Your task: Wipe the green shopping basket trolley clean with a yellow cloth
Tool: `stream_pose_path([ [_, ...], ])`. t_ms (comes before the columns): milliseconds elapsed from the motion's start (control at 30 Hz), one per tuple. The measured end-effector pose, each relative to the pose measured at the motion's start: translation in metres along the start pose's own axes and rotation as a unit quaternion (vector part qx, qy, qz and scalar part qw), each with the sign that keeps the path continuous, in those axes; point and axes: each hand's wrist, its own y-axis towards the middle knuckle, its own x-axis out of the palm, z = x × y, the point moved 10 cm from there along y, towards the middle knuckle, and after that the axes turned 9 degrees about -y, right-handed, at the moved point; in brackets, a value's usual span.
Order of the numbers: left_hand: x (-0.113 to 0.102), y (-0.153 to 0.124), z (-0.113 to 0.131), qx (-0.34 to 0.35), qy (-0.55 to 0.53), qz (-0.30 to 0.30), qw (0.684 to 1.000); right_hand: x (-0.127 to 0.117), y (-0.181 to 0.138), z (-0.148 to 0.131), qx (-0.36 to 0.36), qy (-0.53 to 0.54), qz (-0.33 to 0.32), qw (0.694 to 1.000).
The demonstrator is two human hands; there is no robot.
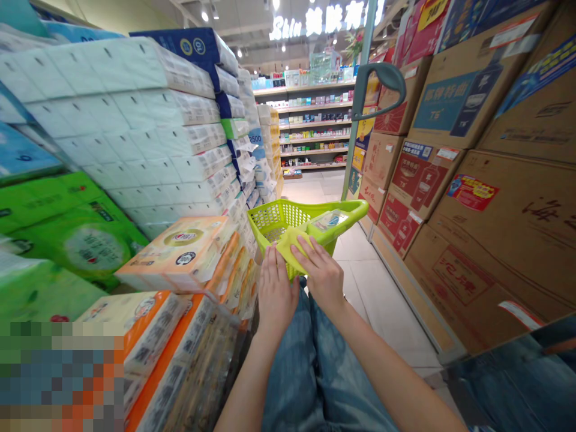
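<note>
A yellow-green shopping basket [269, 217] with a lattice wall stands in front of my knees, its long handle pointing to the right. Over its near rim lies a folded yellow cloth [292, 245]. My right hand [323, 277] holds the cloth against the basket, its fingers bent over the top. Beside it, my left hand [275, 289] rests at the cloth's left edge and the basket's near side, fingers stretched out and close together. Parts of the near rim are hidden behind both hands.
Stacked white tissue packs [135, 108] rise at left, with orange tissue packs [180, 246] nearer. Brown cartons [495, 240] line the right side. A grey-blue hooked handle [382, 90] on a post juts in. Shelves [315, 123] stand beyond the tiled floor [360, 282].
</note>
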Motion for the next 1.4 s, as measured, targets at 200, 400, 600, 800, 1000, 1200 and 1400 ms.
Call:
stream_pose_path([
  [200, -0.01, 0.001, -0.005, 0.005, -0.02, -0.006, 1.0, 0.007, 0.052, 0.055, 0.029, -0.055, -0.11, 0.992],
  [400, -0.007, 0.001, -0.003, 0.011, -0.042, -0.009, 0.999, 0.021, 0.087, 0.094, 0.064, -0.094, -0.225, 0.968],
  [600, -0.006, 0.0, 0.001, 0.008, -0.03, -0.01, 0.999, 0.039, 0.103, 0.131, 0.141, -0.149, -0.342, 0.917],
  [800, -0.023, -0.007, -0.003, -0.007, -0.023, -0.009, 1.0, 0.026, 0.095, 0.109, 0.126, -0.157, -0.313, 0.928],
  [1000, -0.034, -0.009, -0.018, -0.017, -0.033, -0.003, 0.999, 0.004, 0.078, 0.086, 0.122, -0.085, -0.196, 0.969],
  [1200, -0.036, -0.009, -0.023, -0.021, -0.015, -0.013, 1.0, -0.021, 0.018, 0.033, 0.128, -0.003, 0.024, 0.992],
  [1400, -0.022, -0.017, -0.026, -0.011, 0.005, -0.03, 0.999, -0.008, -0.008, -0.06, 0.042, 0.048, 0.054, 0.997],
])
